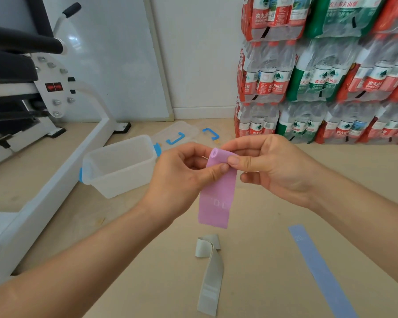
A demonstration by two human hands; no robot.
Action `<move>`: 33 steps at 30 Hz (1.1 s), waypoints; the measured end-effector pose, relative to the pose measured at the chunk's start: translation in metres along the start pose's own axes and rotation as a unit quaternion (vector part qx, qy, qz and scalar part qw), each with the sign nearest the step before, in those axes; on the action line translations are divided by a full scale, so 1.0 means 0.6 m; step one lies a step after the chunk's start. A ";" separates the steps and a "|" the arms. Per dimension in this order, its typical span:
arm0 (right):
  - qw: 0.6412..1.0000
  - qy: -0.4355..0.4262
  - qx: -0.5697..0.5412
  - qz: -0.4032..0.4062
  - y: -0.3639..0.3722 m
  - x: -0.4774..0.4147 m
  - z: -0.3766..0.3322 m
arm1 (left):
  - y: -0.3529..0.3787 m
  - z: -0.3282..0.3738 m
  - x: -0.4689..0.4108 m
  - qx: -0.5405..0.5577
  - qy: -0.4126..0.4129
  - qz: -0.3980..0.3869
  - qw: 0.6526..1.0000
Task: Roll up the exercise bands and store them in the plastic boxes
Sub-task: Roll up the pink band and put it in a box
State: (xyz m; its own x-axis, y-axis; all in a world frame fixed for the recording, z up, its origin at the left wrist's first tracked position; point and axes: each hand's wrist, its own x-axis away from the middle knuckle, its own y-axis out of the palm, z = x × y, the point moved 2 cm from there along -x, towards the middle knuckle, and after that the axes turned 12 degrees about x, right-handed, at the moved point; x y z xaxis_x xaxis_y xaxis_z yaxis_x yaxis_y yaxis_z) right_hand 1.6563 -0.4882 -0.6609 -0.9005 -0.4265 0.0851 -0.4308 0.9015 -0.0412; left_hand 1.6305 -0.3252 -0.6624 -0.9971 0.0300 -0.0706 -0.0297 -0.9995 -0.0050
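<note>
Fingers of the left hand [184, 171] and right hand [269, 166] are pinching the pink band's [216, 198] rolled top, letting its tail hang free for winding, above the floor near the open box [118, 166]

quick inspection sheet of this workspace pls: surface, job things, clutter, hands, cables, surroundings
surface: beige floor, two bands lying on it
job's things: pink band, top end rolled, rest hanging; grey band on the floor, one end curled; blue band lying flat; open plastic box, no band seen inside; lid behind it
clutter: nothing seen
grippers: left hand and right hand both pinch the pink band near its rolled end
cables: nothing seen
surroundings: white exercise machine at left; stacked bottled-water packs at right; white wall
</note>
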 end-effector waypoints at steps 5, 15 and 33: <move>0.997 -0.020 0.067 0.014 -0.001 0.000 -0.003 | -0.004 0.005 0.001 -0.019 0.015 0.014 1.000; 0.974 -0.068 0.207 0.067 0.004 0.003 -0.013 | -0.002 0.001 0.003 -0.029 0.005 -0.014 0.999; 0.990 0.061 0.119 -0.042 -0.002 0.003 0.007 | -0.008 -0.015 -0.005 0.074 -0.037 0.007 0.997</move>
State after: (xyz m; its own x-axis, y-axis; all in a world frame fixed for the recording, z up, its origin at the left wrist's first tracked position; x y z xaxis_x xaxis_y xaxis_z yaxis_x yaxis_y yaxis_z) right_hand 1.6551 -0.4903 -0.6652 -0.8530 -0.4744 0.2178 -0.5193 0.8136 -0.2617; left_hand 1.6343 -0.3203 -0.6710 -0.9997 0.0221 0.0049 -0.0212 -0.9894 0.1435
